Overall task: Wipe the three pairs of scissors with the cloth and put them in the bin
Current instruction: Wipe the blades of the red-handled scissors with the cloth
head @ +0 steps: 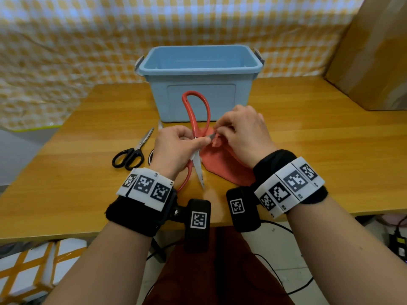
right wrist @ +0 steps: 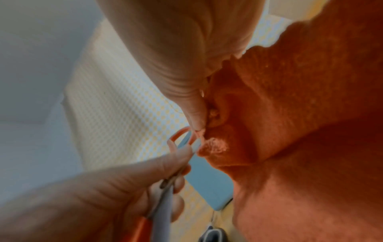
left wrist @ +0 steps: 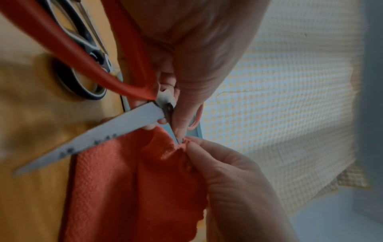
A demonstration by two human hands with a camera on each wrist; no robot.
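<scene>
L hand (head: pixel 176 146) grips the red scissors (head: pixel 196 111) at the pivot, fingers curled round it, thumb laid along one blade. Scissors are spread wide open: one red loop stands up in front of the blue bin (head: pixel 199 69), the other blade (head: pixel 198 170) points back toward the person, away from the bin. R hand (head: pixel 244 133) pinches the red cloth (head: pixel 220 164) round the tip of the thumb-side blade, so both grips are clamped, on scissors and on cloth + blade tip. Rest of the cloth hangs down from the pinch; whether it touches the table (head: pixel 308 150) I can't tell.

Head view only: black scissors (head: pixel 130 154) lie flat on the table, L of the bin's near wall and just L of the L hand, blades shut, tips toward the bin. Bin interior shows no scissors, tho its floor is partly hidden. L wrist view adds dark marks on the free blade (left wrist: pixel 87 140) and a third pair w/ grey-black handles (left wrist: pixel 82 54) under the red handle. R wrist view shows the cloth (right wrist: pixel 300 114) bunched at the R thumb (right wrist: pixel 194 114), blade end just peeking out.

Bin sits toward the table's far edge. Bare tabletop R of the bin up to a cardboard box (head: pixel 374 51); checked curtain (head: pixel 66 51) behind the bin.
</scene>
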